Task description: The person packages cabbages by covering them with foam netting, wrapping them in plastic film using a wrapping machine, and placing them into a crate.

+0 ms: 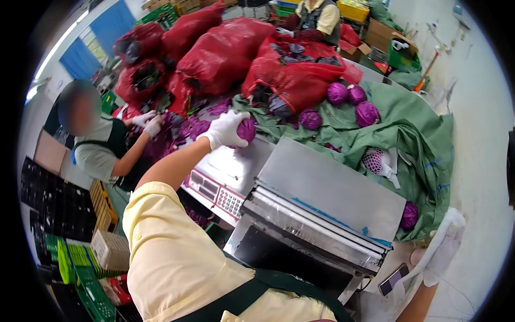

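OK so the left hand, in a white glove, has its fingers wrapped around a purple cabbage. It's a proper grip, thumb on the near side. Straight below those fingers is the scale, though I can't tell if the cabbage is touching its plate. Just right of the same fingers there's a metal-topped machine, and beyond them sit some big red sacks.

Further out to the right of the left fingers, a few loose cabbages lie on a crumpled green sheet, with a white net bunched up nearer in.

The right hand is way off to the right, gloved too, with some whitish material along it. Honestly can't tell if its fingers are open or holding that stuff. A phone lies near it on the left.

Left of the left fingers, a co-worker has both gloved hands at some purple leaves.
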`<act>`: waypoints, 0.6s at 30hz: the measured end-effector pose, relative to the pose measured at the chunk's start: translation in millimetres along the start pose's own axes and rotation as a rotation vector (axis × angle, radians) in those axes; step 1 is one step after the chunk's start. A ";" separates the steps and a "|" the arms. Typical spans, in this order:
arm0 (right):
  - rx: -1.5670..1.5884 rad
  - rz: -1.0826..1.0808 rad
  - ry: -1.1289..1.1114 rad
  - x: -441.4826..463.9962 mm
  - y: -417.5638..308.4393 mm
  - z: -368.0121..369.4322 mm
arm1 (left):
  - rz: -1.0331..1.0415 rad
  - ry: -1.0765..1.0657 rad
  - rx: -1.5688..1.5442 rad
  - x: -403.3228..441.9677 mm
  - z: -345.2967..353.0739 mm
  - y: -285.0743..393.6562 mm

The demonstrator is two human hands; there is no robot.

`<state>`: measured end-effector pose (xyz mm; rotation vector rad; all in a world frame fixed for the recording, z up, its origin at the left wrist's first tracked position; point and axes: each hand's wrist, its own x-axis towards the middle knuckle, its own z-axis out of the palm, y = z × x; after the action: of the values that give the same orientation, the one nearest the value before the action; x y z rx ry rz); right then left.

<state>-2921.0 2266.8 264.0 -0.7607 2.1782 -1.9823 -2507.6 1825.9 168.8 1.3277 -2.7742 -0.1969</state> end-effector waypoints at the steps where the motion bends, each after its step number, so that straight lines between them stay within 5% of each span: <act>1: 0.004 0.149 -0.123 -3.5 -5.6 -1.5 | -0.033 -0.041 0.088 -19.4 -2.1 4.6; 3: 0.002 0.285 -0.259 -10.6 -15.3 6.7 | 0.092 -0.054 0.198 -46.9 14.3 -4.0; 5: 0.132 0.162 -0.343 -22.4 -8.0 28.3 | 0.195 0.080 0.225 -67.8 21.4 -1.8; 8: 0.054 -0.065 -0.624 -46.3 -3.7 45.0 | 0.113 0.136 0.046 -81.6 27.4 1.8; 10: 0.099 0.074 -0.877 -70.5 -30.9 72.5 | -0.010 0.189 -0.056 -91.5 31.7 6.3; 13: 0.148 0.189 -0.978 -105.8 -37.0 97.9 | -0.035 0.606 -0.046 -106.6 39.1 14.5; 15: 0.201 0.269 -1.010 -120.3 -18.3 113.2 | 0.104 0.626 -0.907 -132.9 8.5 75.9; 18: -0.068 0.008 -1.174 -139.7 -0.3 134.9 | 0.243 0.432 -1.280 -183.7 5.1 173.0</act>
<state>-2745.9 2203.5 208.8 -1.4132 1.4694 -0.9477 -2526.3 2076.9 188.4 0.5586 -1.7214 -1.2088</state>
